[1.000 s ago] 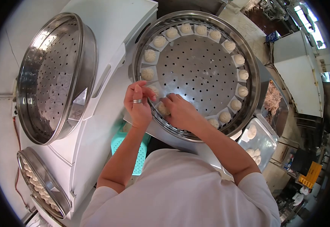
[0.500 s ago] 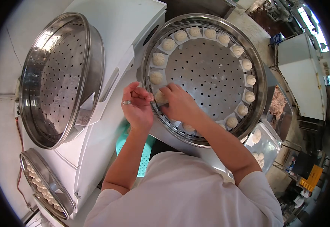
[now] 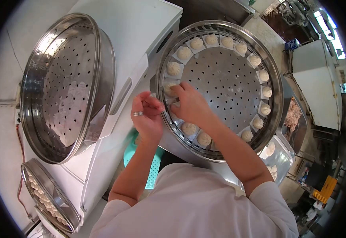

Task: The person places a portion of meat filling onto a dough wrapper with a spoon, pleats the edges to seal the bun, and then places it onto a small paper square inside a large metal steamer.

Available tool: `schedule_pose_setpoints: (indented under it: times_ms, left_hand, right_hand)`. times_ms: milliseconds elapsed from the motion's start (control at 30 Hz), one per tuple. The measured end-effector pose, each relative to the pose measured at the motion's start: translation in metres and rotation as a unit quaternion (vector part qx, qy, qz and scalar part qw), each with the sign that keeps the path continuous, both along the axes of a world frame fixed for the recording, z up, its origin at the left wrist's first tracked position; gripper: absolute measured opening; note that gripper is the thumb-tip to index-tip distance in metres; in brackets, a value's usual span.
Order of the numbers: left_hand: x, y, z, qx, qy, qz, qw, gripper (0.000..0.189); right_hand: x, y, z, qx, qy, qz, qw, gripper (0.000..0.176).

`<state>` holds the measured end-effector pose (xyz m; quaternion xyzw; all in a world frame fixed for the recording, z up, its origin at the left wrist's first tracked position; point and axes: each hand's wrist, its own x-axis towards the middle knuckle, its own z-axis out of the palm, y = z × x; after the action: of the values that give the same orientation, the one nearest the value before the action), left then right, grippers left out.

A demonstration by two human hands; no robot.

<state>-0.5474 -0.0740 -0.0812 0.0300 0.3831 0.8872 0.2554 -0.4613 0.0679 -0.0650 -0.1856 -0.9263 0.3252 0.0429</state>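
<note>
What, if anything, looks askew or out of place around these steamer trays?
Only the empty steamer tray at left: it appears tilted against the white cabinet instead of lying flat. The buns ring the other tray evenly, each on its paper square.

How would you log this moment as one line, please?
right hand: touching bun in steamer tray | left hand: fingers pinched beside tray rim

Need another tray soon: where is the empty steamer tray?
In the head view, the empty steamer tray sits on the white cabinet at left, beside the left hand, above a bun-filled tray.
</note>
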Motion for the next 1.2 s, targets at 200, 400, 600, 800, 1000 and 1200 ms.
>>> schedule_pose_setpoints:
  times_ms: [200, 400, 600, 800, 1000, 1200]
  left_hand:
    - [0.039, -0.007, 0.007, -0.061, 0.135, -0.093, 0.985, 0.047]
    - [0.054, -0.004, 0.005, -0.083, 0.206, -0.15, 0.963, 0.042]
    - [0.051, -0.007, 0.002, -0.071, 0.214, -0.161, 0.961, 0.041]
    - [0.052, -0.006, 0.006, -0.091, 0.237, -0.16, 0.954, 0.041]
    - [0.048, -0.009, 0.004, -0.093, 0.25, -0.173, 0.948, 0.038]
    - [0.055, 0.003, 0.012, -0.216, 0.302, -0.194, 0.908, 0.022]
  right_hand:
    - [-0.031, 0.016, -0.027, 0.041, -0.041, 0.015, 0.998, 0.044]
    - [-0.028, 0.017, -0.037, 0.003, -0.035, 0.018, 0.999, 0.045]
    - [-0.044, 0.043, -0.006, 0.026, 0.056, -0.06, 0.996, 0.051]
    - [-0.071, 0.066, -0.027, 0.06, -0.006, -0.03, 0.998, 0.052]
    - [-0.073, 0.07, -0.011, 0.016, 0.015, -0.073, 0.997, 0.046]
    - [-0.081, 0.113, -0.018, 0.069, 0.035, -0.125, 0.989, 0.045]
